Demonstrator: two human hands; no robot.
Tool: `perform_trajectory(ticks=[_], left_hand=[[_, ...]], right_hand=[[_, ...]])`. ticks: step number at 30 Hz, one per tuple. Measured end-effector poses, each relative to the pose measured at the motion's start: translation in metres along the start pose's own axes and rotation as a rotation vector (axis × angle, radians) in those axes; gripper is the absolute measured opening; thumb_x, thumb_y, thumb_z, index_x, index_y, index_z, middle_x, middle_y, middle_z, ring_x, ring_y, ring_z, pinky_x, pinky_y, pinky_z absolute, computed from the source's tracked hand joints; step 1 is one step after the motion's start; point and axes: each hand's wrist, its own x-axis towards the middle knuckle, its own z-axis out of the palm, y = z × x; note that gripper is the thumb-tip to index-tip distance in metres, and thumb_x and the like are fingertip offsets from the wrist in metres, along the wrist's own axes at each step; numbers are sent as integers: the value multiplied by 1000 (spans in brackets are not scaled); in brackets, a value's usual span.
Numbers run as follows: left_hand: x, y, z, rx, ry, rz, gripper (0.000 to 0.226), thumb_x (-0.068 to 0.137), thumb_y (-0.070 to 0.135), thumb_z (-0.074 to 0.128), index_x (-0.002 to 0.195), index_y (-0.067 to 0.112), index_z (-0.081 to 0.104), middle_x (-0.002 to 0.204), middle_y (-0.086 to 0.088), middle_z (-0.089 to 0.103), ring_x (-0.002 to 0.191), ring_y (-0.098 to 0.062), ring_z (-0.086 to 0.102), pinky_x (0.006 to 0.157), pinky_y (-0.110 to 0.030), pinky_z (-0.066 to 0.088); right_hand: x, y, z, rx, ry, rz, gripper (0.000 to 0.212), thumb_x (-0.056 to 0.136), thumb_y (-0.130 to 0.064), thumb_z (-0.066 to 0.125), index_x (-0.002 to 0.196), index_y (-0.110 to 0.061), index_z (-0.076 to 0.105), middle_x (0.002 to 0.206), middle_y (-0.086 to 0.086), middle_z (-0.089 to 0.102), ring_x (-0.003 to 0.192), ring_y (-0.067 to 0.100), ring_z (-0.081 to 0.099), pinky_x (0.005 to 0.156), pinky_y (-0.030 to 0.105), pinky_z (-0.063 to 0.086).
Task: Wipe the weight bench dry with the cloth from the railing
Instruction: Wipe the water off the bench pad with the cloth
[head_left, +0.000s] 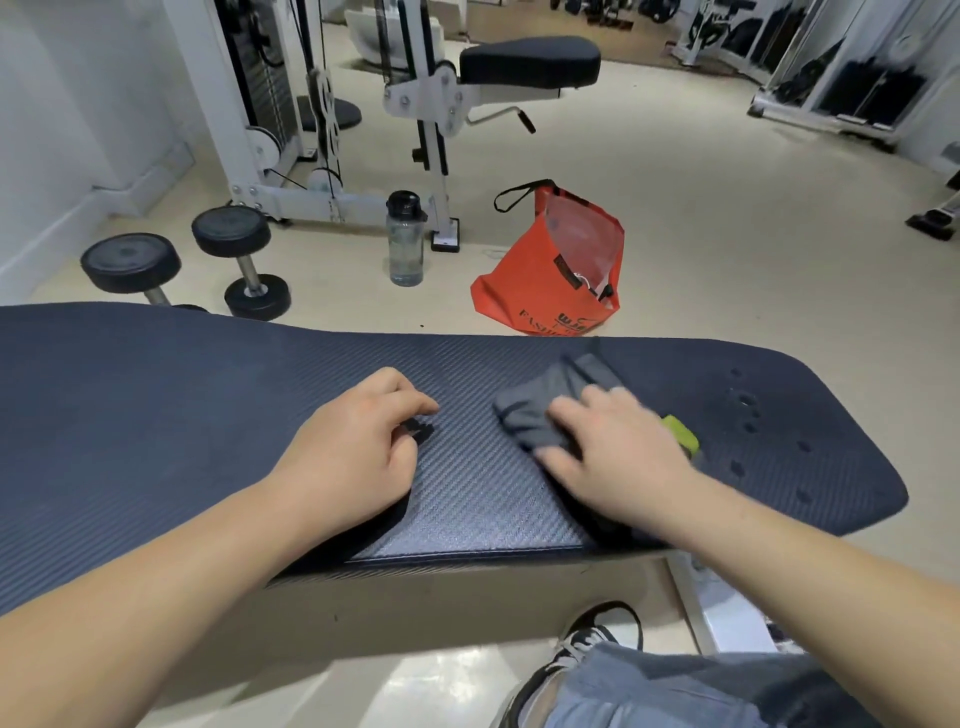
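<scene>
One grey cloth (545, 410) lies bunched on the dark bench pad (208, 415), toward its right end, with a yellow-green edge showing at 4 o'clock from under our right hand (618, 457). That hand lies flat on the cloth, fingers straight and slightly spread, pressing it onto the pad; the fingertips are blurred. Several water drops (743, 405) sit on the pad at 3 o'clock from the cloth, near the rounded end.

At 9 o'clock from the cloth, apart from it, our left hand (353, 447) rests on the pad with its fingers curled under and the tips touching the surface. A small dark shape sits beneath them, and we cannot tell what it is.

Beyond the bench, an orange bag (545, 270) stands on the floor at 12 o'clock. A water bottle (405, 239) stands at 11 o'clock, and two dumbbells (171, 265) lie at 10 o'clock. Our shoe (587, 644) shows at 6 o'clock, below the bench.
</scene>
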Motion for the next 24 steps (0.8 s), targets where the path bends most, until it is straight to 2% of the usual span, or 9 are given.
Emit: perform_trajectory(ticks=[3, 6, 8, 12, 14, 17, 21, 22, 24], left_hand=[[2, 1, 4, 6, -19, 10, 42, 86, 12, 49, 119, 27, 71, 110, 14, 60, 92, -11, 60, 78, -39, 56], [4, 6, 11, 9, -40, 35, 42, 86, 12, 50, 120, 26, 70, 110, 15, 59, 94, -11, 61, 78, -37, 56], [4, 11, 13, 9, -38, 48, 41, 87, 9, 53, 120, 26, 70, 110, 15, 59, 87, -8, 59, 75, -34, 54], [7, 13, 14, 4, -42, 57, 41, 87, 9, 55, 121, 26, 70, 111, 17, 59, 87, -6, 58, 75, -31, 53], [9, 13, 15, 5, -40, 50, 41, 87, 9, 55, 121, 27, 70, 111, 17, 59, 88, -7, 58, 75, -33, 54], [12, 16, 20, 1, -50, 57, 40, 87, 10, 55, 120, 26, 71, 111, 17, 60, 89, -8, 59, 76, -37, 55], [20, 30, 29, -7, -46, 106, 38, 83, 16, 51, 114, 27, 71, 108, 14, 61, 89, -12, 61, 75, -38, 55], [22, 35, 32, -8, -46, 118, 39, 83, 17, 50, 114, 27, 71, 108, 14, 61, 89, -12, 61, 75, -38, 56], [25, 45, 37, -8, -58, 130, 39, 83, 18, 51, 115, 29, 71, 109, 15, 61, 90, -11, 60, 74, -37, 56]], right_hand=[[-27, -32, -7, 74, -108, -269, 43, 88, -69, 48, 111, -33, 54, 106, -2, 55, 109, 25, 53, 77, 37, 46], [-20, -20, -10, 128, -152, -305, 49, 83, -74, 45, 111, -36, 57, 102, -9, 55, 109, 18, 54, 72, 34, 44], [-3, 8, -6, 130, -104, -185, 50, 82, -74, 42, 108, -33, 57, 106, -7, 59, 113, 21, 56, 77, 37, 49], [22, 67, -2, 84, 3, 279, 38, 94, -63, 48, 108, -28, 55, 119, 9, 63, 120, 35, 55, 89, 45, 50], [22, 68, -1, 53, -2, 353, 41, 96, -61, 46, 114, -25, 55, 122, 12, 62, 120, 38, 54, 91, 47, 51], [7, 32, 1, -10, 22, 134, 42, 94, -64, 49, 111, -26, 56, 113, 7, 62, 116, 34, 56, 86, 44, 52], [-9, 4, -5, 163, -89, -251, 46, 86, -74, 49, 102, -32, 58, 97, -5, 57, 107, 22, 57, 75, 40, 51], [-6, 12, -8, 176, -127, -256, 47, 85, -76, 49, 102, -33, 59, 96, -8, 56, 108, 20, 56, 75, 40, 52], [2, 38, -11, 170, -121, -129, 43, 86, -74, 50, 96, -33, 55, 99, -8, 57, 113, 20, 56, 78, 39, 51]])
